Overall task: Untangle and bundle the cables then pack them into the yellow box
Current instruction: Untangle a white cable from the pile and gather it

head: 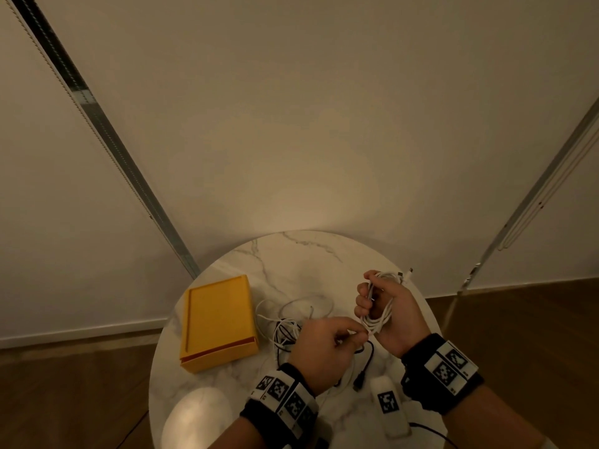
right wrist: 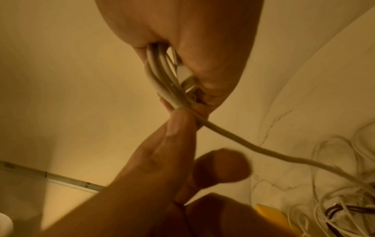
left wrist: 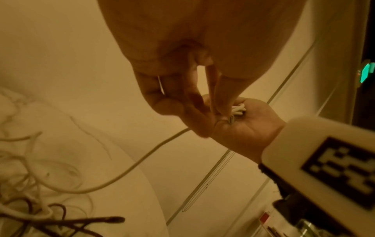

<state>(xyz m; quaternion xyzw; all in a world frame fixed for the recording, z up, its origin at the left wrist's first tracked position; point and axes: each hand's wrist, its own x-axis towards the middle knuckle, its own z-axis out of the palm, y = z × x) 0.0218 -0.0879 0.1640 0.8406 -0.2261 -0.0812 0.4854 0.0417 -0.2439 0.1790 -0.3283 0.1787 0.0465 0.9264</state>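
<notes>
the round marble table (head: 291,254) carries everything. the yellow box (head: 218,322) lies on its left part, lid on, nothing packed. right of the box sits the loose tangle of white and black cables (head: 288,325). further right, the right hand (head: 385,314) grips a coiled white cable (head: 379,315), fingers curled round the loops. the left hand (head: 327,346) pinches the cable's tail at the coil's base. this looks like the bundling step; next, wrap the tail round the loops and tuck it.

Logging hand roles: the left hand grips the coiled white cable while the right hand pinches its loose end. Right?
Hands are swapped. In the head view the right hand grips the coiled white cable, while the left hand pinches its loose end.
</notes>
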